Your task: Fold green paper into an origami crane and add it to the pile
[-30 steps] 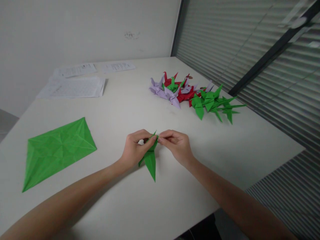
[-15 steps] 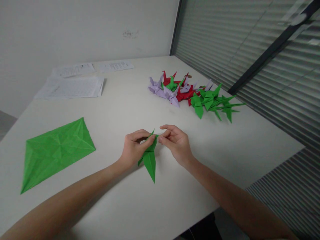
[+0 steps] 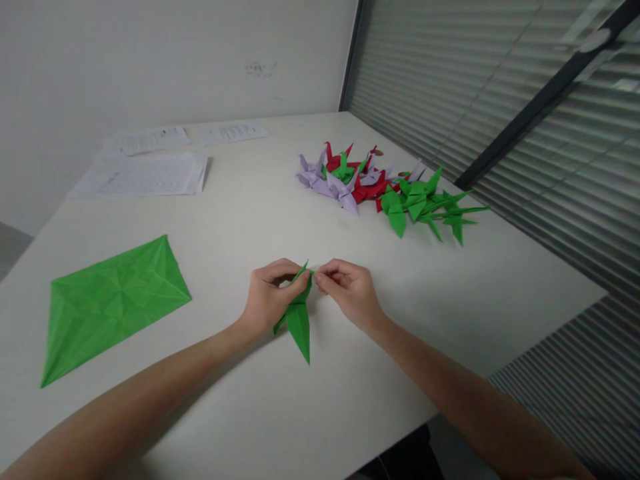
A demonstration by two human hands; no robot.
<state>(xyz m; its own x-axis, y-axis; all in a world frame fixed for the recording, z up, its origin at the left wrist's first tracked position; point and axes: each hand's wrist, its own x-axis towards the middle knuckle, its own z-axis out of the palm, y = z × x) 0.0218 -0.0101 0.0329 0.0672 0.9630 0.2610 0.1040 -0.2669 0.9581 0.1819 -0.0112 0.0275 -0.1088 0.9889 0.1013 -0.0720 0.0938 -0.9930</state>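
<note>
A half-folded green paper crane [image 3: 299, 319] lies in front of me on the white table [image 3: 260, 213], its long point aimed toward me. My left hand [image 3: 267, 300] is closed on its upper left part, thumb and fingers pinching the paper. My right hand [image 3: 350, 293] pinches the top tip of the same piece from the right, fingers curled together. Both hands rest just above the tabletop.
A flat creased green sheet [image 3: 113, 300] lies at the left. A heap of finished green, red and lilac paper cranes [image 3: 380, 187] sits at the far right. Printed papers [image 3: 143, 175] lie at the back left. Slatted blinds run along the table's right side.
My right hand's fingers, spread half a second ago, have curled back into a pinch on the crane's tip. The left hand and the paper have barely moved.
</note>
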